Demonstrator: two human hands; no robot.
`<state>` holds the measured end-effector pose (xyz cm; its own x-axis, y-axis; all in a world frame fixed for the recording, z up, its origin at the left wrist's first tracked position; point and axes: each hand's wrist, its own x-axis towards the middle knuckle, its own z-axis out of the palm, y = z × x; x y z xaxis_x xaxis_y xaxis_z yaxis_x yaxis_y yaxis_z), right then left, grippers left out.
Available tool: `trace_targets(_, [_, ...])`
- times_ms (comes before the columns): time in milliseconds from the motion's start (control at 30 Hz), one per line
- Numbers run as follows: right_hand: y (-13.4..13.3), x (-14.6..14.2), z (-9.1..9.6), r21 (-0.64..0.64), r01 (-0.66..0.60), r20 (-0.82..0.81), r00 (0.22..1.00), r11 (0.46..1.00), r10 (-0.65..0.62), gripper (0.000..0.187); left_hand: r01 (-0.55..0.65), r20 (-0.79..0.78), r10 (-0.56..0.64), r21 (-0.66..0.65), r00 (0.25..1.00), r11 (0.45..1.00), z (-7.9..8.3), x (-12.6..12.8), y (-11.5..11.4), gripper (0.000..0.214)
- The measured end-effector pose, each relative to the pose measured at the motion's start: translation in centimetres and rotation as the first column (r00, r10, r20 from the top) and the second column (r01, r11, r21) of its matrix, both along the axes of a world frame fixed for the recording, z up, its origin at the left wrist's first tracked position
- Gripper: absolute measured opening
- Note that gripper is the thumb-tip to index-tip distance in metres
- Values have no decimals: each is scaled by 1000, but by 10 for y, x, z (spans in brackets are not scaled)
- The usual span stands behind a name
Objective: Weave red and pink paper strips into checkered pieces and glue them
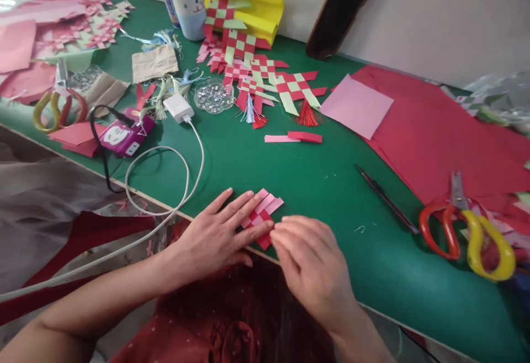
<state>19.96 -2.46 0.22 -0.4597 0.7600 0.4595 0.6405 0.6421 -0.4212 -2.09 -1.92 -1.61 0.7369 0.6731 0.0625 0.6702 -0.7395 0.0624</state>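
Observation:
A small woven paper piece (265,218) in pink and red lies at the front edge of the green table. Across it my left hand (223,222) is spread flat, its fingertips pressing on the weave. My right hand (312,255) is curled, with thumb and fingertips pinched together at the right edge of the same piece; the fingers partly hide the spot they grip. Beyond both hands, a pink strip (281,139) and a red strip (308,137) lie overlapping on the table.
Finished woven paper fish (296,90), some with tassels, lie at the back beside a dish of googly eyes (214,97). A white cable (202,153) loops at left. Scissors (459,208), a pen (387,198) and red paper sheets (447,131) are at right.

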Motion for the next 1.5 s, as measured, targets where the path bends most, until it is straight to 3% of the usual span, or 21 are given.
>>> trace_targets(200, [-15,1,-9,-36,-105,59,992,994,107,21,3,-7,-3,-26,1000,1000,5,0,0,79])
trace_targets(500, [-18,6,-18,1,-117,81,990,993,116,28,2,-28,-3,-36,1000,999,6,-1,0,93])
trace_targets(733, [-16,8,-21,36,-154,86,985,987,151,25,4,20,-3,-30,1000,1000,5,-4,1,90])
trace_targets(900, [-15,7,-23,48,-154,68,986,987,151,24,-84,118,83,2,990,997,7,-20,-6,86])
trace_targets(1100, [-17,6,-23,92,-144,71,988,985,138,23,32,75,-34,28,997,999,-2,-31,-23,74])
trace_targets(1500, [-20,4,-19,167,-127,77,990,978,116,21,16,99,-24,86,995,996,-8,-31,-26,77])
